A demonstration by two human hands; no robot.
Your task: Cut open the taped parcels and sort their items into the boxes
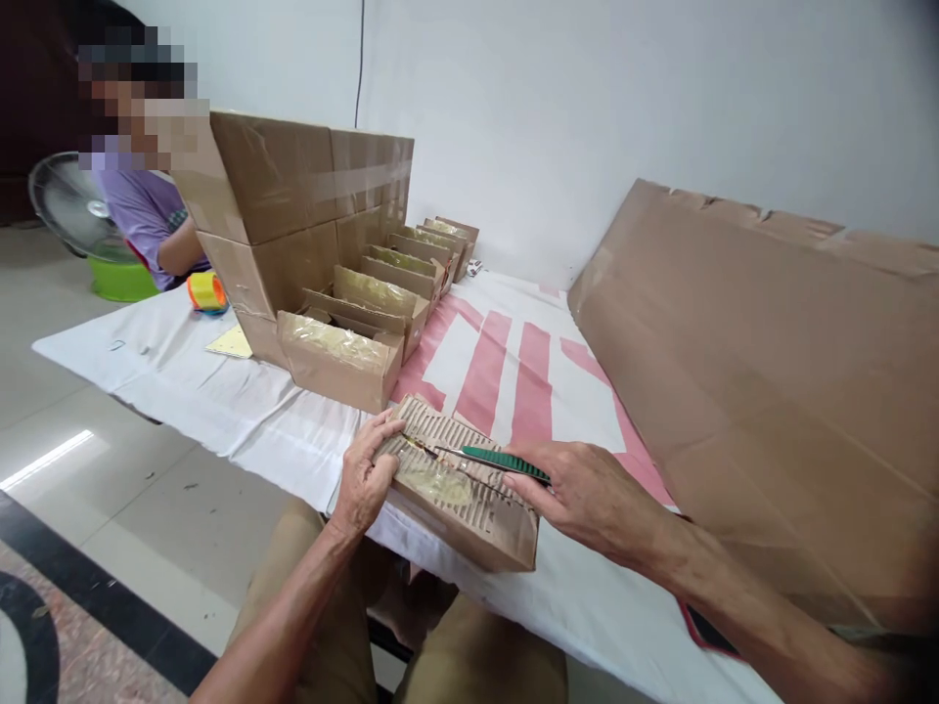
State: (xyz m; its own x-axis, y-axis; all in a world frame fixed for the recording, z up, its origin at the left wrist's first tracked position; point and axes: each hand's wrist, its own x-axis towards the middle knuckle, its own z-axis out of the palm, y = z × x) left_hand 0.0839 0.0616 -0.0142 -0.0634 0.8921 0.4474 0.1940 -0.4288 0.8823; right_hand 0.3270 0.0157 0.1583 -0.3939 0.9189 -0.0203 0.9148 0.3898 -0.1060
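A small cardboard box (480, 536) lies at the table's front edge, its top covered by ridged cardboard (447, 430) with clear tape along the near side. My left hand (365, 476) grips the box's left end, thumb on the near side and fingers over the top. In my right hand (576, 489) I hold green-handled tweezers (506, 461) pointing left, their tips over the ridges. At the tips is a small dark, thin piece (418, 445), too small to name. Whether the tips pinch it I cannot tell.
Several open cardboard boxes (341, 357) stand in a row beyond, beside stacked large cartons (279, 186). A big cardboard sheet (763, 391) leans on the right. Left are a yellow-orange tape roll (206, 291), a co-worker in a purple sleeve (136, 210) and a fan (66, 205).
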